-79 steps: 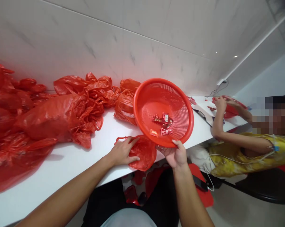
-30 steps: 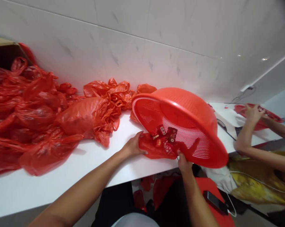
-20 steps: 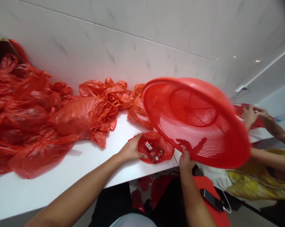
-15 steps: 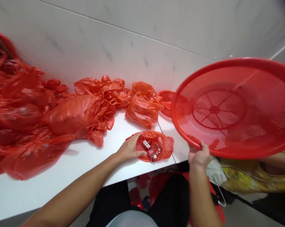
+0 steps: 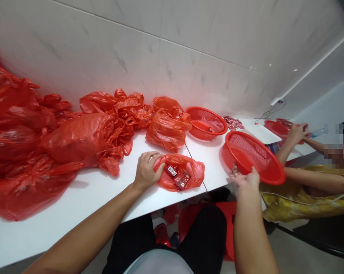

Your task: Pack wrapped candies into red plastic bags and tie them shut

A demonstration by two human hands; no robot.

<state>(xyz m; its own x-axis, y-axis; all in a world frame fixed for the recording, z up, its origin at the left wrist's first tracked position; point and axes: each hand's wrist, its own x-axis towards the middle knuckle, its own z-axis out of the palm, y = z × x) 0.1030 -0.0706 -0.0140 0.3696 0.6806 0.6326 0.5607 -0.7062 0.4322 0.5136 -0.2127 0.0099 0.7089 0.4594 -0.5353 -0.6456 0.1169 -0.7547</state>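
A white table (image 5: 94, 190) carries heaped red plastic bags (image 5: 72, 137), one small open bag (image 5: 197, 174) and a perforated red basket (image 5: 200, 136).

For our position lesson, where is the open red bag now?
In the head view, the open red bag lies near centre on the white table, between the left hand and the basket at the right hand.

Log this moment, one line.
left hand: at red plastic bag | inside: wrapped candies | right hand: open, at nearer red perforated basket
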